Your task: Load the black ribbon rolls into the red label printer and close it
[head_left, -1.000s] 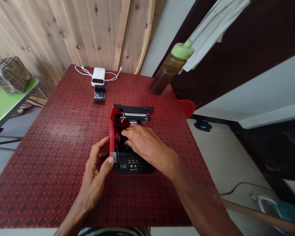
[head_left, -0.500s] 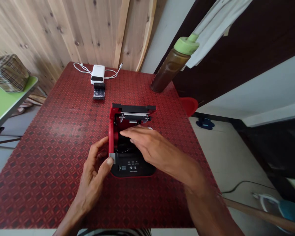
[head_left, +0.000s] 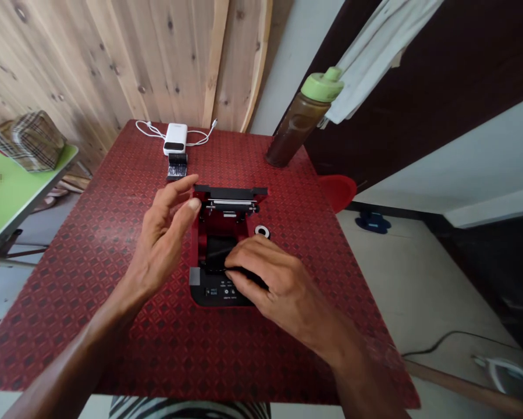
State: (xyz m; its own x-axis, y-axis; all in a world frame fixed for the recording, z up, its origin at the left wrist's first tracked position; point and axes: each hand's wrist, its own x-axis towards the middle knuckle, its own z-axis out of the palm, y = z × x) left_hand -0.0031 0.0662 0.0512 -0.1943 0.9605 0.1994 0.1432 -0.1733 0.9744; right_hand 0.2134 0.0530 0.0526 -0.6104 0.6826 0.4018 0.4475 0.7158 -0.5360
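A red and black label printer stands on the table in front of me, its lid raised at the back and a roller showing under it. Glossy black film lies in the open compartment. My right hand is bent over the compartment's front edge, thumb and fingertips pinched at the film; the palm hides the printer's right side. Beside the lid's left end is my left hand, thumb and index finger apart, the thumb tip at the lid's corner.
A small black and white ring-shaped roll lies right of the printer. Farther back are a white power bank with a cable, a piece of black film roll and a brown bottle with a green cap. A red stool stands beyond the right edge.
My left hand has moved from the printer's front left corner up to the lid. My right hand has drawn back from inside the compartment to its front edge, uncovering the film and ring-shaped roll.
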